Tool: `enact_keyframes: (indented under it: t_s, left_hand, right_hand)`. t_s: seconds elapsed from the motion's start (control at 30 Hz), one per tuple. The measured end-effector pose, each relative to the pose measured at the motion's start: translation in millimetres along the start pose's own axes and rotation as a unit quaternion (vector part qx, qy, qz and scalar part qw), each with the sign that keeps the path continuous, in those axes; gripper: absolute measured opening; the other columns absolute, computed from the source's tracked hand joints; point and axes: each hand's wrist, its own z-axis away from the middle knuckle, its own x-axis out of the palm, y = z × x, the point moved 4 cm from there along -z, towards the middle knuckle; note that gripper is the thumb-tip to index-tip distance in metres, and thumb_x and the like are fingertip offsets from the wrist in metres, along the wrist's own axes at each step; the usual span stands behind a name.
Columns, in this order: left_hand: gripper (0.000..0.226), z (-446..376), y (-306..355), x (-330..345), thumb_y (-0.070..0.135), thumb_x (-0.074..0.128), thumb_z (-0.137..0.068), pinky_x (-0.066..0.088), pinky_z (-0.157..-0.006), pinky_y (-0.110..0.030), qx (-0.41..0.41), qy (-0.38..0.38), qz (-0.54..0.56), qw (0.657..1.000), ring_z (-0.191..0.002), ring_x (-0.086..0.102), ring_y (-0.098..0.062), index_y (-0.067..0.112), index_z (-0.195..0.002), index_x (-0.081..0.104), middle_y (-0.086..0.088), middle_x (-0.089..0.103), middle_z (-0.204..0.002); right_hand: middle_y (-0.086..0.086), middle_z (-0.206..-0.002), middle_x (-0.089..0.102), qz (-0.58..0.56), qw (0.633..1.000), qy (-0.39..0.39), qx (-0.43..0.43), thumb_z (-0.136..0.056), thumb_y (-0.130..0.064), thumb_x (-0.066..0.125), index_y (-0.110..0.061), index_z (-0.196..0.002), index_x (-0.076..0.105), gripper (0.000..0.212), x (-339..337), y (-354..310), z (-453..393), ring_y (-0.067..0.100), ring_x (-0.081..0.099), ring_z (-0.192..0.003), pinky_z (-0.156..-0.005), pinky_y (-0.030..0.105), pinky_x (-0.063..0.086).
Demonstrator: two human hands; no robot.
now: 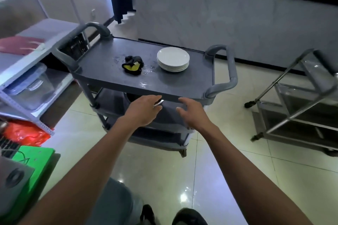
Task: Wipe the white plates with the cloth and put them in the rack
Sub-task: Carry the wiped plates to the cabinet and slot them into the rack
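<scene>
White plates (173,58) stacked near cart (117,82) edge, wet patches beside; left hand (144,110) pinching something small, right hand (190,113) slack: slippery lift, risking drop.

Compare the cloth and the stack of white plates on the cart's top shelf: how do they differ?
The cloth is dark with a yellow patch; the stack of white plates is plain white. The cloth lies crumpled, the plates neatly stacked. The cloth sits left of the plates. Both rest untouched on the grey cart.
</scene>
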Motion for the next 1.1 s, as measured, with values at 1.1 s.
enact_keyframes:
  t_s: [1.1]
  left_hand:
    - [0.061, -381.3, -73.8, 15.1, 0.03, 0.059, -0.098, 0.033, -0.113, -0.037, -0.154, 0.012, 0.151, 0.976, -0.138, 0.043, -0.024, 0.018, -0.154, 0.038, -0.007, 0.046, -0.152]
  right_hand:
    - [0.008, -0.132, 0.059, -0.137, 0.983, -0.002, 0.12, -0.093, -0.019, 0.064, -0.008, -0.133, 0.056, 0.042, -29.0, 85.0, -380.9, 0.028, 0.058, -0.119, -0.098, 0.038, 0.048]
